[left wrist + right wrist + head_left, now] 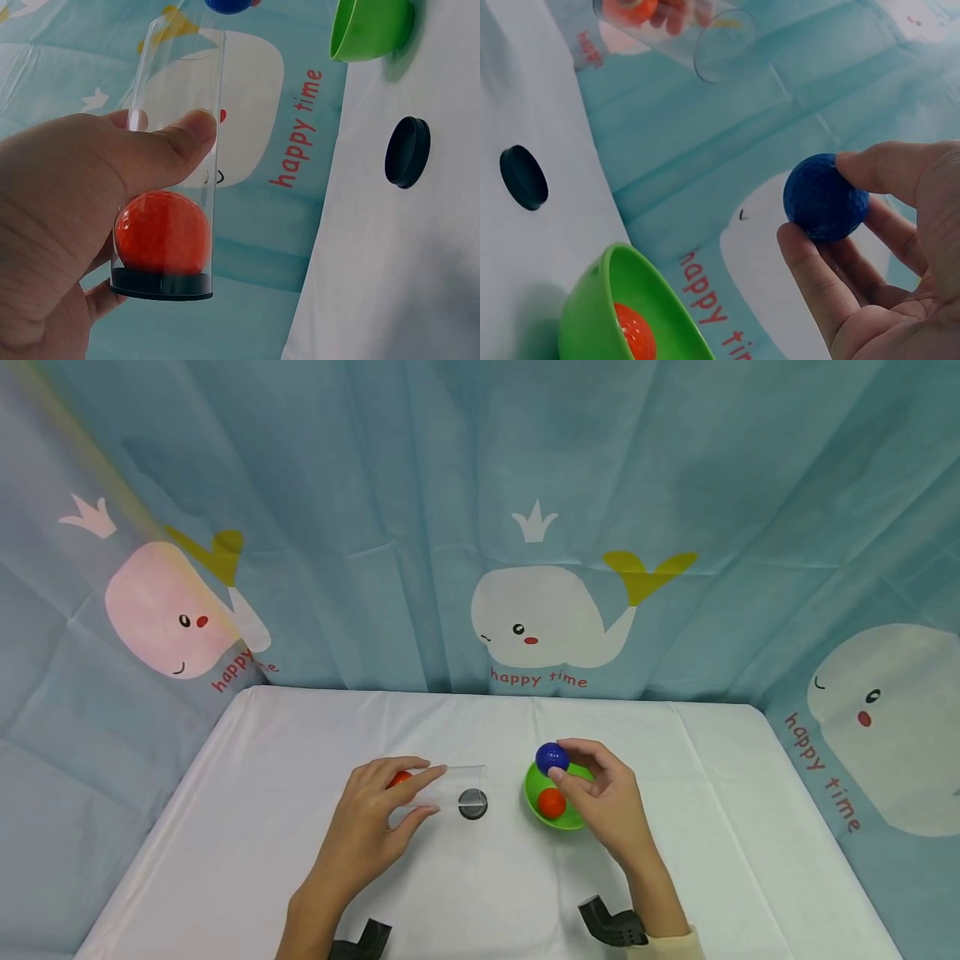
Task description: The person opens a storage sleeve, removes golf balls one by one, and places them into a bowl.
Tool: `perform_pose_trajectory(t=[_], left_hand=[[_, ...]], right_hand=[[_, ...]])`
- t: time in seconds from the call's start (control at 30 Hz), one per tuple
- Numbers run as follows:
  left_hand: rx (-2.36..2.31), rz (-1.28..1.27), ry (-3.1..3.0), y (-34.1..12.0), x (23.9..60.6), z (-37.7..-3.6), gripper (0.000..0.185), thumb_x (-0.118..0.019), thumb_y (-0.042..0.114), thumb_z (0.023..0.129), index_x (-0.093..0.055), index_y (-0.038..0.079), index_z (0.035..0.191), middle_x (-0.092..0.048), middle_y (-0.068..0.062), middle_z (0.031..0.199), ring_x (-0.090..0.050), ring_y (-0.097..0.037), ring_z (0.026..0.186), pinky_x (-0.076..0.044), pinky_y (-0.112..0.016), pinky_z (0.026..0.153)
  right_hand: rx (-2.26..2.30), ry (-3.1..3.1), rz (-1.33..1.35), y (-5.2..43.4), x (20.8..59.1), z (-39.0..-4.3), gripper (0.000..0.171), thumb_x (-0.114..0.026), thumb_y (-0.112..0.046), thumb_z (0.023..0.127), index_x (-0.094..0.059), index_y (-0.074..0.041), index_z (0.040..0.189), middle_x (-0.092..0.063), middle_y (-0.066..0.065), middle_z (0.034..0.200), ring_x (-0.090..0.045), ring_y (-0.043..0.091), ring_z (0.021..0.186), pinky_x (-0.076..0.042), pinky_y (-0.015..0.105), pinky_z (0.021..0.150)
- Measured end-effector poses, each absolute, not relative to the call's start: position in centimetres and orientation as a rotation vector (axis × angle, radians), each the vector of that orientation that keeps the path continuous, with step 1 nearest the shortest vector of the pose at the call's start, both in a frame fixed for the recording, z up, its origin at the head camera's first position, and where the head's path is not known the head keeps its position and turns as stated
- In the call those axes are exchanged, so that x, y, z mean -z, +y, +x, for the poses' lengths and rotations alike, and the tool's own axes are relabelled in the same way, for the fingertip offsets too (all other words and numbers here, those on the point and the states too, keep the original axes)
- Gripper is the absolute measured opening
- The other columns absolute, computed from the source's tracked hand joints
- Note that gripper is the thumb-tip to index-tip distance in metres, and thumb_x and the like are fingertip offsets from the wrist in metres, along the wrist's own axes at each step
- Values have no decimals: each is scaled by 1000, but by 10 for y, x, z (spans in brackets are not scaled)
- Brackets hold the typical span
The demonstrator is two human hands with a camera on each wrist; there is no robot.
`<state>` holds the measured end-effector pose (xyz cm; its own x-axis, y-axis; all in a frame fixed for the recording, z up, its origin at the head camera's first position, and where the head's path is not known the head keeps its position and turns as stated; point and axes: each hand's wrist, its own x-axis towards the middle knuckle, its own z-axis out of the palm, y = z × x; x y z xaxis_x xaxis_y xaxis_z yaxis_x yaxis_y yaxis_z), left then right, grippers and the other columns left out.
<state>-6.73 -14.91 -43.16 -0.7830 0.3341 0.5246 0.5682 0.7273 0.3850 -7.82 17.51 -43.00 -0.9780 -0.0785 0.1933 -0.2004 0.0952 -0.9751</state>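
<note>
My left hand (369, 814) grips a clear plastic tube (176, 90), thumb on one side and fingers behind. An orange ball (163, 234) sits at the tube's bottom end, above its black base cap (161, 285); the other end is uncapped and points toward the right hand. With thumb and fingertips my right hand (607, 793) pinches a dark blue ball (825, 198) above a green bowl (534, 802). Inside that bowl lies another orange ball (552, 803).
A loose black cap (472, 810) lies on the white tablecloth (315, 727) between tube and bowl, its round hollow facing up. Behind the table hangs a blue curtain (360, 610) printed with whales. Each wrist wears a black camera mount (611, 925).
</note>
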Motion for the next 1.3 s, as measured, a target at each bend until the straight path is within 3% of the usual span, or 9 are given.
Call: perform_pose_trajectory(t=[0.4, 0.9, 1.07, 1.2, 1.3], left_hand=[[770, -703, -2516, -147, 431, -66, 65, -94, 18, 79, -71, 34, 138, -69, 2, 129, -62, -24, 123, -45, -51, 108], [754, -723, -2503, -146, 431, -67, 64, -93, 19, 80, -70, 34, 138, -69, 3, 129, -62, -24, 123, -45, -49, 108], [755, -727, -2497, -145, 430, -67, 64, -93, 17, 80, -71, 33, 138, -69, 3, 129, -62, -24, 123, -44, -48, 108], [752, -727, -2500, -145, 430, -67, 64, -93, 18, 80, -71, 33, 138, -69, 3, 129, -62, -24, 123, -45, -49, 107], [750, -725, -2504, -145, 430, -67, 63, -93, 18, 80, -71, 34, 137, -69, 3, 128, -62, -24, 123, -45, -49, 107]], right_hand=[[-1945, -2280, 307, 188, 435, -81, 39, -74, -1, 97, -63, 0, 134, -64, 19, 134, -75, 9, 110, -62, 21, 91], [-1709, -2395, 334, 197, 445, -86, 37, -78, -3, 94, -68, -6, 130, -65, 14, 132, -64, -3, 120, -57, 15, 95], [-1610, -2454, 335, 198, 448, -87, 36, -79, -5, 94, -69, -9, 129, -66, 10, 131, -67, 10, 120, -60, 19, 96], [-1555, -2494, 330, 198, 449, -88, 36, -80, -6, 94, -69, -10, 128, -67, 9, 130, -69, 25, 120, -62, 29, 96], [-1533, -2508, 328, 198, 449, -87, 37, -81, -5, 93, -69, -9, 127, -67, 10, 129, -69, 28, 120, -63, 34, 95]])
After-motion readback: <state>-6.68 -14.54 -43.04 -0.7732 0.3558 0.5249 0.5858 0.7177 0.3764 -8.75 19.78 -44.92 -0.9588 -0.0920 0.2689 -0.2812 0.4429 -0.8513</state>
